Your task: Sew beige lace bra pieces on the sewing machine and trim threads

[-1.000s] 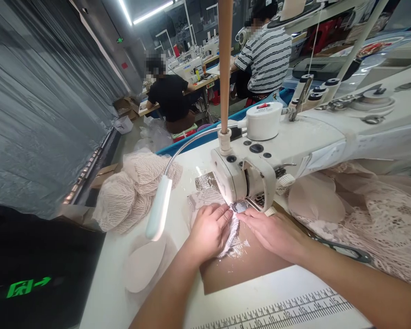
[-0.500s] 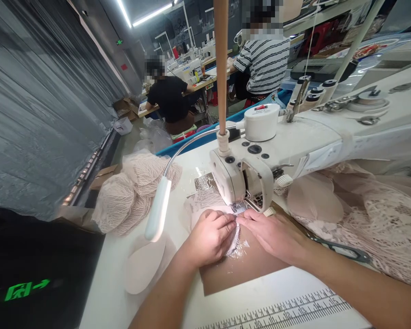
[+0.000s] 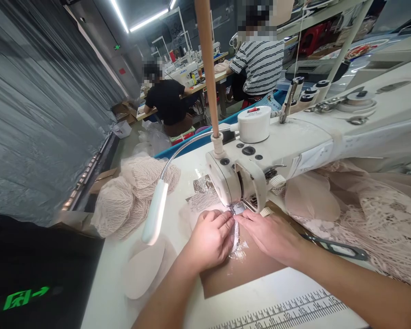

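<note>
On the white surface (image 3: 116, 292), under the sewing machine (image 3: 260, 155), both hands, left (image 3: 210, 240) and right (image 3: 269, 235), press flat on a small pale lace piece (image 3: 235, 237), its scalloped edge showing between their fingers at the needle.

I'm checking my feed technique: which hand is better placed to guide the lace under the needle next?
Probably the left hand: it lies flat on the lace piece, while the right hand only touches its edge.

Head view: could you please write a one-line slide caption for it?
Left hand and right hand press lace piece flat under sewing machine needle.
</note>
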Tool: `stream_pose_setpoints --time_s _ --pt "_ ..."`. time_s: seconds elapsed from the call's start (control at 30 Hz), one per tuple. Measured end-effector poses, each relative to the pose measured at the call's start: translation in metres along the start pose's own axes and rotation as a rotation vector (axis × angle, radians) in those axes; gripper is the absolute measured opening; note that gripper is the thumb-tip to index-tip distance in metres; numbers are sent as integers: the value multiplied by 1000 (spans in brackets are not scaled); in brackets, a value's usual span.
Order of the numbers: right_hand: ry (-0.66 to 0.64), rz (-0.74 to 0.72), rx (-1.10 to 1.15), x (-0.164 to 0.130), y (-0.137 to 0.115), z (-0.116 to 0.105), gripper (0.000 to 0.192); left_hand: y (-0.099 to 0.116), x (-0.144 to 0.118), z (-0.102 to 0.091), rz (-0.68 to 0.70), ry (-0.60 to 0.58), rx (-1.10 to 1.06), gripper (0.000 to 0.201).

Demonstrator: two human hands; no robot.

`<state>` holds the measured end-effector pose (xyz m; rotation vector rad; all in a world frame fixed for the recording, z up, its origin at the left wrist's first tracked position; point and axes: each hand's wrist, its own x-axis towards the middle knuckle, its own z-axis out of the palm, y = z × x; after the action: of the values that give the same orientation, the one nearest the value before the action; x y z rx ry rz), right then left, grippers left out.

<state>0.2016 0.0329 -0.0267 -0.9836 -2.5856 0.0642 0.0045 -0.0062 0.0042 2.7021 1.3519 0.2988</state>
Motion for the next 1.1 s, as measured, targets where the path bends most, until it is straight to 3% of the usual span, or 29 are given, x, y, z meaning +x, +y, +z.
stream_pose_setpoints --time_s 0.37,0.67,0.97,1.1 --pt "-16 -22 54 -3 0 -2 36 2 0 1 -67 19 73 42" --pt "28 -92 63 -7 2 -3 28 -1 -2 -3 49 62 3 32" --pt "65 -3 9 1 -2 -6 34 -2 1 1 -61 5 1 41" --pt "46 31 -29 4 0 -5 39 -4 -1 -8 -87 -24 -46 50"
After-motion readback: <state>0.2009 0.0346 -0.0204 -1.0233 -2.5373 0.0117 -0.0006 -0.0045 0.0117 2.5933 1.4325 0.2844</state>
